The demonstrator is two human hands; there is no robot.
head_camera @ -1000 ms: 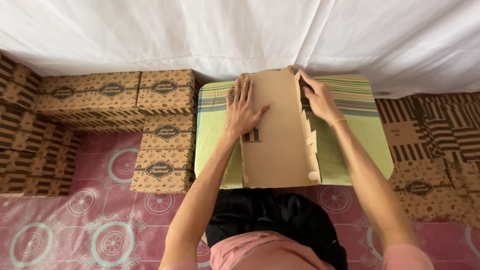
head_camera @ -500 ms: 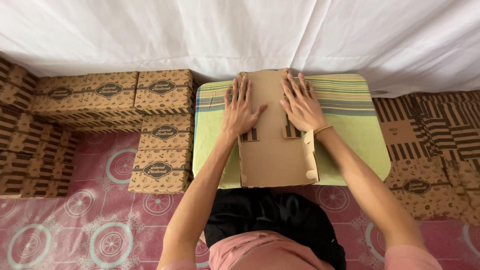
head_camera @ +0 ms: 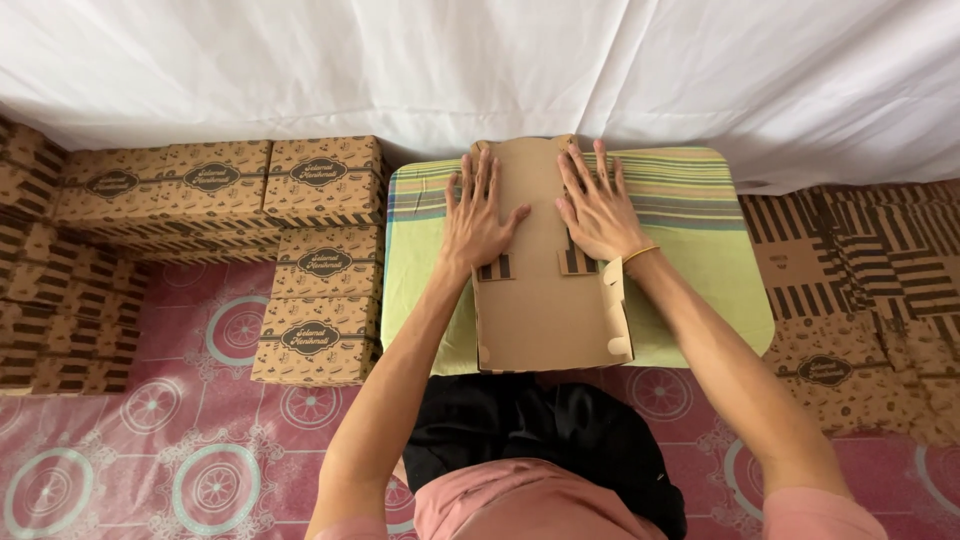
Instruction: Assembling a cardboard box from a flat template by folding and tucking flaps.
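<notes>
flat cardboard box blank [head_camera: 540,290] on green cloth table [head_camera: 700,290]: left hand [head_camera: 480,220] and right hand [head_camera: 598,212] spread flat, gripping nothing; press evenly along fold lines.

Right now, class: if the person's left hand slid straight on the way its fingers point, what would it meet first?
The left hand points away from the body along the flat cardboard. Past the cardboard's far edge, it would probably meet the white cloth first; depth is unclear.

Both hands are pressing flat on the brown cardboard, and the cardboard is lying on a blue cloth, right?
Not quite. In the head view the left hand and the right hand do press flat on the brown cardboard, but the cloth under it is light green with coloured stripes along its far edge, not blue.
</notes>
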